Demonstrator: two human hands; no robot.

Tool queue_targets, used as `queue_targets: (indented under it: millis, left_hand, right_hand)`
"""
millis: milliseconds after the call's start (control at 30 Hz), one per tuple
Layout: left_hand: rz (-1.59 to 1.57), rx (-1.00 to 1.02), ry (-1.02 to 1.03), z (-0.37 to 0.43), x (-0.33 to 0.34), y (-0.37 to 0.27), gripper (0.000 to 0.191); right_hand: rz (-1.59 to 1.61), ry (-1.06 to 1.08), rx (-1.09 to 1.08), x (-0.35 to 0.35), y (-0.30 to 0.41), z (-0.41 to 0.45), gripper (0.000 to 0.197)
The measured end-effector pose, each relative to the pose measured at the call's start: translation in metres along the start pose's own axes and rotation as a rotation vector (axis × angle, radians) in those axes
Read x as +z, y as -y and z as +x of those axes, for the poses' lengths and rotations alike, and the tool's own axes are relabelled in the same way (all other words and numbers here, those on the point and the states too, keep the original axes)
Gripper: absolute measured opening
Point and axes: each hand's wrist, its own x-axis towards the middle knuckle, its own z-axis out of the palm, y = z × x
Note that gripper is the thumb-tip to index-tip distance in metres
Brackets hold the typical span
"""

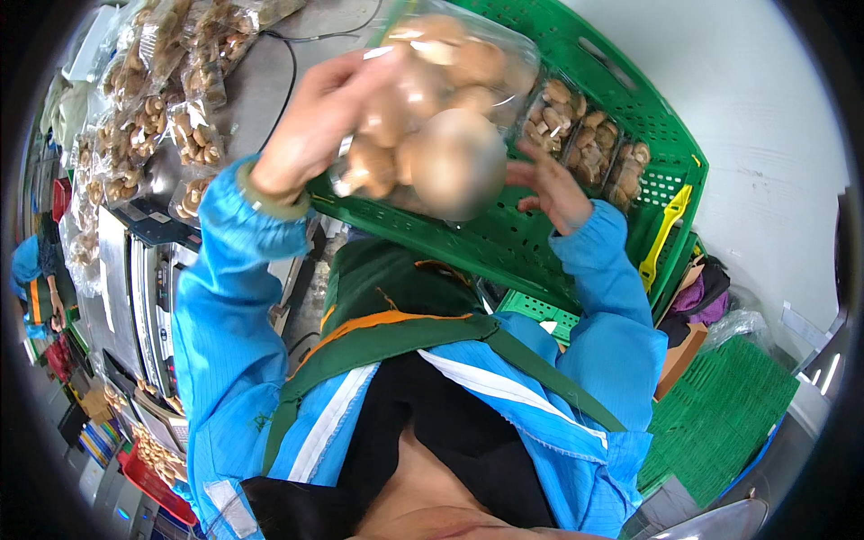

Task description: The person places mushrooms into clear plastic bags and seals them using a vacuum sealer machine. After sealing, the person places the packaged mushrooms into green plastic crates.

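A clear-wrapped pack of brown mushrooms, blurred and close to the camera, is held above a green perforated plastic crate. My left hand grips the left side of this pack, its fingertips blurred against the wrap. At the pack's right edge is my right hand, fingers spread; whether they touch the pack is hidden. Several smaller wrapped mushroom packs stand in a row inside the crate, just beyond my right hand. A yellow plastic strip sits on the crate's right end.
Many bagged mushrooms cover the steel table on the left, where a black cable runs. A machine stands below them. A co-worker in blue is at far left. Green slatted plastic and a cardboard box lie right.
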Motion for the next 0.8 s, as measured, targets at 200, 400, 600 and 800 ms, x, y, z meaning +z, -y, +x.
queue_targets:
  millis: [200,400,600,800]
  left_hand:
    - [0.649,0.028,0.528,0.058,0.097,0.027,0.043]
    - [1.291,0.322,1.169,0.052,0.110,0.010,0.043]
    - [1.314,0.345,0.989,0.043,0.085,0.025,0.025]
    - [0.811,0.489,0.676,-0.041,0.038,0.026,0.050]
  right_hand:
    - [0.109,0.086,-0.190,-0.023,0.009,-0.040,0.061]
    - [0.171,0.141,0.204,-0.095,-0.090,-0.045,0.050]
    - [0.052,-0.010,0.350,-0.080,-0.109,0.000,0.051]
    - [-1.556,0.084,0.470,-0.088,-0.055,0.016,0.034]
